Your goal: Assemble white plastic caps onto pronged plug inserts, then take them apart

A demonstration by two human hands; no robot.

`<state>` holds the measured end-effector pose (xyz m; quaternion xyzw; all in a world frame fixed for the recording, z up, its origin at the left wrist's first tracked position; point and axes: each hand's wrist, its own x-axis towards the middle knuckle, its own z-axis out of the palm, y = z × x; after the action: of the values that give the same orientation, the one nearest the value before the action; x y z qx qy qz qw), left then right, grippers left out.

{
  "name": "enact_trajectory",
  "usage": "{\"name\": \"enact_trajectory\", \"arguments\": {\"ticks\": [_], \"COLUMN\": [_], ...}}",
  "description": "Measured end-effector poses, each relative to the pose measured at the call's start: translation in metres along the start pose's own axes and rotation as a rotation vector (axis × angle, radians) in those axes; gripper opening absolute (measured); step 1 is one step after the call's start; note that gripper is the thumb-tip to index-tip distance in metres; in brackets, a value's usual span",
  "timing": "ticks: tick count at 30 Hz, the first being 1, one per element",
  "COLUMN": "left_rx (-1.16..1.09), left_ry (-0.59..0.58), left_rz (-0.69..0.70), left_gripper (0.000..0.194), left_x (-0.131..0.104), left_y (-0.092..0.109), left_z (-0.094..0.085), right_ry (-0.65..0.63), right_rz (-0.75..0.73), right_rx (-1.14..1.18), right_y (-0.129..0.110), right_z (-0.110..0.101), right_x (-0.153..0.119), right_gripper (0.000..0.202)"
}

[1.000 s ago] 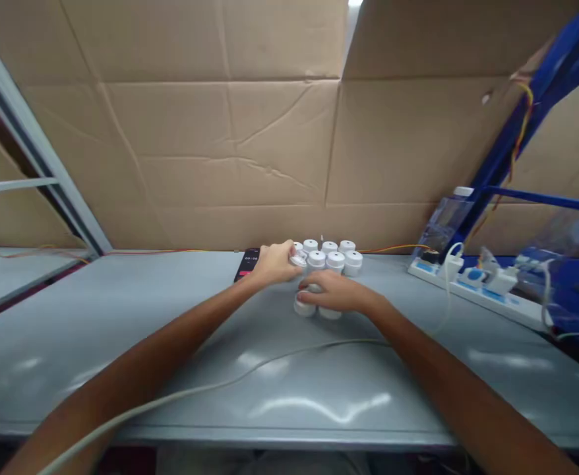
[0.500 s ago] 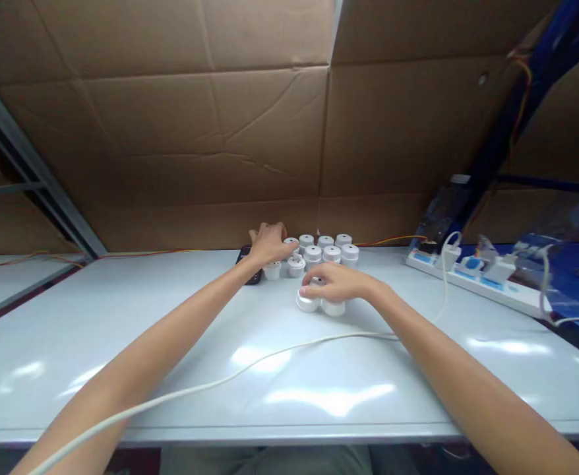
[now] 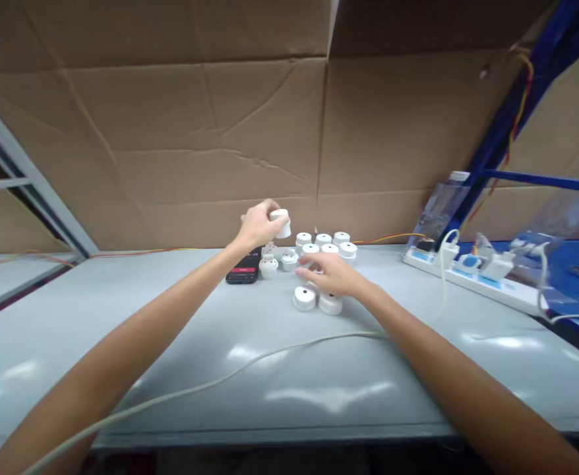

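A white round piece has been raised by the left hand near the bench's back edge, pinched between thumb and fingers, so one fewer is left standing there. The right hand has been drawn toward that edge, loosely curved over other white pieces; whether any is gripped cannot be told.

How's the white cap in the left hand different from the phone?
The white cap is round; the phone is flat and oblong. The cap is white; the phone is mostly black. The left hand holds the cap up; the phone lies on the table.
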<state>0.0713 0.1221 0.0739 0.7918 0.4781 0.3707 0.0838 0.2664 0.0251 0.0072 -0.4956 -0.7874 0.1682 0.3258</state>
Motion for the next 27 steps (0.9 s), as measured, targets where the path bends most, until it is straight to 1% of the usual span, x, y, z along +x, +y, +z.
{"name": "enact_trajectory", "arguments": {"ticks": [1, 3, 4, 6, 7, 8, 10, 12, 14, 16, 18, 20, 22, 25, 26, 27], "left_rx": [-0.1, -0.231, -0.243, -0.214, -0.184, -0.146, -0.07, -0.022, -0.017, -0.035, -0.042, -0.014, 0.043, 0.082, 0.065, 0.03], "left_ry": [-0.01, -0.109, -0.169, -0.222, -0.223, -0.222, -0.215, -0.223, -0.209, -0.167, -0.1, -0.061, -0.049, -0.039, -0.032, -0.03], "left_rz": [0.039, 0.13, 0.188, 0.329, 0.378, 0.415, 0.447, 0.459, 0.463, 0.459, 0.442, 0.439, 0.474, 0.582, 0.59, 0.571], "left_gripper": [0.033, 0.033, 0.034, 0.042, 0.048, 0.054, 0.063, 0.07, 0.074, 0.075, 0.069, 0.057, 0.047, 0.047, 0.046, 0.044], "left_x": [-0.007, -0.025, -0.036, -0.057, -0.066, -0.074, -0.084, -0.089, -0.091, -0.092, -0.095, -0.098, -0.1, -0.102, -0.103, -0.104], "left_y": [0.002, 0.005, 0.007, 0.009, 0.01, 0.011, 0.012, 0.012, 0.01, 0.006, 0.001, -0.005, -0.01, -0.014, -0.013, -0.012], "left_z": [-0.006, -0.013, -0.015, -0.016, -0.015, -0.014, -0.012, -0.01, -0.008, -0.007, -0.006, -0.006, -0.005, -0.003, -0.003, -0.003], "right_ry": [0.05, 0.111, 0.125, 0.129, 0.131, 0.135, 0.14, 0.171, 0.211, 0.249, 0.256, 0.222, 0.175, 0.121, 0.109, 0.095], "right_rz": [0.01, 0.021, 0.031, 0.055, 0.078, 0.106, 0.149, 0.146, 0.107, 0.113, 0.171, 0.234, 0.274, 0.3, 0.304, 0.307], "right_rx": [0.027, 0.136, 0.23, 0.42, 0.488, 0.525, 0.518, 0.463, 0.41, 0.459, 0.577, 0.682, 0.734, 0.775, 0.8, 0.831], "right_y": [-0.004, -0.013, -0.018, -0.029, -0.034, -0.038, -0.044, -0.048, -0.049, -0.048, -0.047, -0.045, -0.046, -0.051, -0.053, -0.054], "right_z": [0.0, 0.001, 0.001, 0.003, 0.005, 0.006, 0.01, 0.012, 0.014, 0.016, 0.017, 0.02, 0.023, 0.028, 0.029, 0.03], "right_x": [0.001, 0.002, 0.003, 0.004, 0.004, 0.003, 0.002, 0.001, 0.0, 0.0, 0.002, 0.004, 0.005, 0.002, 0.001, 0.001], "right_gripper": [0.031, 0.039, 0.04, 0.041, 0.042, 0.043, 0.043, 0.043, 0.04, 0.036, 0.034, 0.035, 0.04, 0.051, 0.054, 0.056]}}
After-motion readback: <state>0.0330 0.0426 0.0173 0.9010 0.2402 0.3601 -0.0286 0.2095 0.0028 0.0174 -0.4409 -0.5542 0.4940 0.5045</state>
